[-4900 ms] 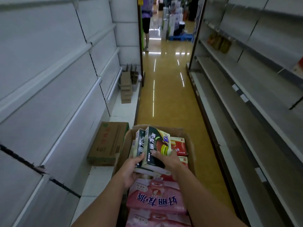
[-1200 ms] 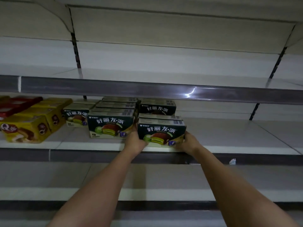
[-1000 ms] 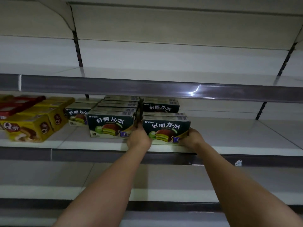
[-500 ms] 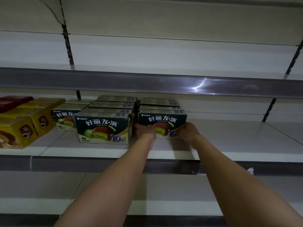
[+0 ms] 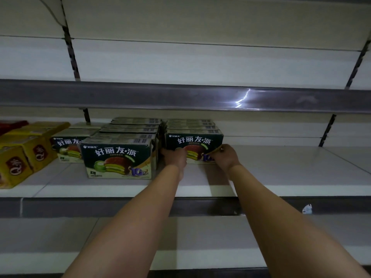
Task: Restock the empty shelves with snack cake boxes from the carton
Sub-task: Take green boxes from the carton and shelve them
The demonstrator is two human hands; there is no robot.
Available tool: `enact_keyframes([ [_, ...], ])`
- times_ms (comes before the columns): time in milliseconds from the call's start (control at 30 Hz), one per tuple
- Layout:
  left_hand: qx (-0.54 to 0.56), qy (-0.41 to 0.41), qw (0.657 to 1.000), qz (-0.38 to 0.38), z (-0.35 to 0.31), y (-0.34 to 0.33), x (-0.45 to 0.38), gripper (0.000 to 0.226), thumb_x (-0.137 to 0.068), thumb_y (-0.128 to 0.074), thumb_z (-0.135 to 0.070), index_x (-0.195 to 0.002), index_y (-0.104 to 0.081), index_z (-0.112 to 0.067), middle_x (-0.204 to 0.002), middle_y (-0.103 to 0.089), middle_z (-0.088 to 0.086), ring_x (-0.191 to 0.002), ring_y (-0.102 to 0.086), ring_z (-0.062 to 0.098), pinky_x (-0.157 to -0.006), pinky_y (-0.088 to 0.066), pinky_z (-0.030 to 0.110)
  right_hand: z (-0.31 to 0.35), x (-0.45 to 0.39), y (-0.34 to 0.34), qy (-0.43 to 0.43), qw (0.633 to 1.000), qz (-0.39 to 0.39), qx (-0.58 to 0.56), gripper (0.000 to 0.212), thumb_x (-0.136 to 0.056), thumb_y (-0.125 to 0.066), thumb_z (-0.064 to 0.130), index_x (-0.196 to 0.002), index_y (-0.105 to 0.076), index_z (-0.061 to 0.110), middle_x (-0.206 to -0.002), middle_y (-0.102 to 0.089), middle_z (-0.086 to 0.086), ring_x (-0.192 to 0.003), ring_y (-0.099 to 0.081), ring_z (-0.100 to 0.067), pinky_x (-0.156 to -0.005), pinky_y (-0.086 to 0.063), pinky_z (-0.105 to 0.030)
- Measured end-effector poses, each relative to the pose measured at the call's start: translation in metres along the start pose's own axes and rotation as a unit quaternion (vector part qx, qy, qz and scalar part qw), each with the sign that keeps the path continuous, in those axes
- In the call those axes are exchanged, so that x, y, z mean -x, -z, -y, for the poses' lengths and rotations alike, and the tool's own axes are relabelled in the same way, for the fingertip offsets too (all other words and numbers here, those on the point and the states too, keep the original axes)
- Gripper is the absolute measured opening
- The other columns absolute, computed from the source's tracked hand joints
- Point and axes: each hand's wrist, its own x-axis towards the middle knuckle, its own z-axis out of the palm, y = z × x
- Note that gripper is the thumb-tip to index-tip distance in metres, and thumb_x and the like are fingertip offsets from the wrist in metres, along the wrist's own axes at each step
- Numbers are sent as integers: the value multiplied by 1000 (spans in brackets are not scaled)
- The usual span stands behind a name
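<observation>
Head view: both arms reach up to the middle shelf (image 5: pixel 281 177), a white board with a grey front rail. The left hand (image 5: pixel 174 157) and the right hand (image 5: pixel 225 156) meet on the front dark green snack cake box (image 5: pixel 194 144), which sits flat on the shelf well back from the front edge. The left hand's grip is on the box's lower left corner, with fingers going round its left side into the narrow gap beside the neighbouring row. The right hand's grip is curled against the lower right corner of the box face, thumb side up. Whether the fingers truly clamp the box or only press it, the picture does not settle; they are bent and touching it.

Behind this box more boxes of the same kind stand in a file (image 5: pixel 190 124) running toward the back panel. Just to the left, a second row (image 5: pixel 118 157) of the same green boxes comes nearer the front edge, its foremost box showing the cake print. Further left another green box (image 5: pixel 68 149) stands set back, then yellow boxes (image 5: pixel 24 155) toward the shelf's left end, with something red (image 5: pixel 12 125) behind them.

An upper shelf rail (image 5: pixel 180 97) crosses above, and a lower shelf (image 5: pixel 60 237) lies below the arms. A small white tag (image 5: pixel 307 209) hangs on the middle shelf's front rail to the right
</observation>
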Motion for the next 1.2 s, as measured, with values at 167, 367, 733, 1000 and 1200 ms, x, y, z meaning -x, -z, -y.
enact_keyframes([
  [167,-14,-15,994,-109,2,-4,28,58,-93,-44,-9,-144,-17,-4,-147,-35,18,-128,-45,34,-107,-41,43,-2,10,0,-13,999,-41,-6,55,-92,-56,11,-140,-32,0,-142,-42,-19,-129,-43,-32,-99,-38,-31],
  [367,-116,-43,990,-66,-5,3,67,55,-96,-43,-7,-146,-21,-4,-146,-38,16,-130,-42,31,-105,-36,35,10,41,9,-26,997,-23,69,36,-96,-51,20,-128,-49,4,-127,-56,-17,-114,-54,-32,-77,-37,-27],
  [733,-492,-147,858,26,-27,49,112,33,-97,-45,-21,-129,-50,-15,-128,-57,12,-113,-56,32,-88,-46,33,22,116,34,-22,976,60,206,43,-101,-38,35,-129,-51,6,-131,-55,-14,-118,-52,-28,-93,-42,-35],
  [1000,-518,-157,838,-59,-21,98,176,26,-97,-47,-20,-121,-54,-15,-122,-59,9,-108,-57,27,-85,-49,35,15,156,43,51,965,115,230,50,-101,-37,39,-137,-45,6,-137,-51,-15,-125,-48,-29,-101,-39,-35],
  [1200,-504,-85,846,-150,-1,159,235,27,-95,-48,-17,-119,-57,-11,-116,-62,14,-106,-58,31,-79,-43,30,13,197,42,153,943,140,260,38,-99,-41,33,-121,-56,5,-121,-61,-15,-111,-56,-31,-88,-46,-35],
])
